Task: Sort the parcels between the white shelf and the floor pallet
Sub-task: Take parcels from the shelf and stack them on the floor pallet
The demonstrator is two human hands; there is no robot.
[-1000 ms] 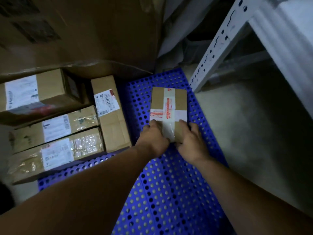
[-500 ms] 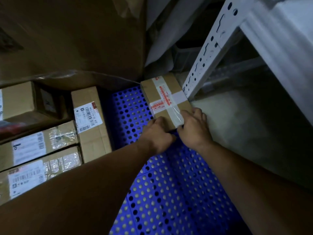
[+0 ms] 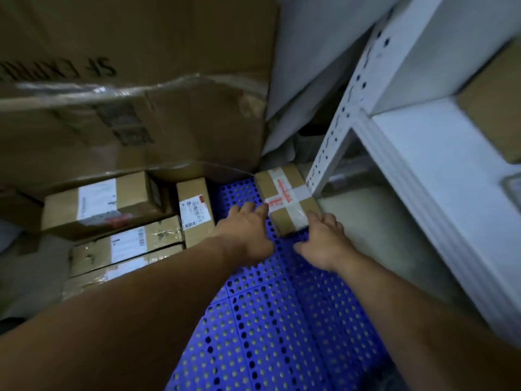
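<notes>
A small brown parcel (image 3: 286,198) crossed with white and red tape lies flat on the far right corner of the blue perforated pallet (image 3: 282,320), close to the white shelf post (image 3: 338,131). My left hand (image 3: 248,230) rests on the pallet with its fingers against the parcel's left edge. My right hand (image 3: 324,244) touches the parcel's near right corner, thumb held away from it. Neither hand closes around the parcel. The white shelf board (image 3: 439,176) runs along the right.
Several labelled parcels (image 3: 132,241) are packed on the pallet's left side, one upright parcel (image 3: 196,210) beside them. A large taped carton (image 3: 127,94) looms behind. Another brown box (image 3: 493,108) sits on the shelf. Grey floor (image 3: 366,221) lies between pallet and shelf.
Both hands carried the taped parcel from the pallet's middle to its far right corner and set it down. The grip on its near end has loosened, and the hands have spread apart.
</notes>
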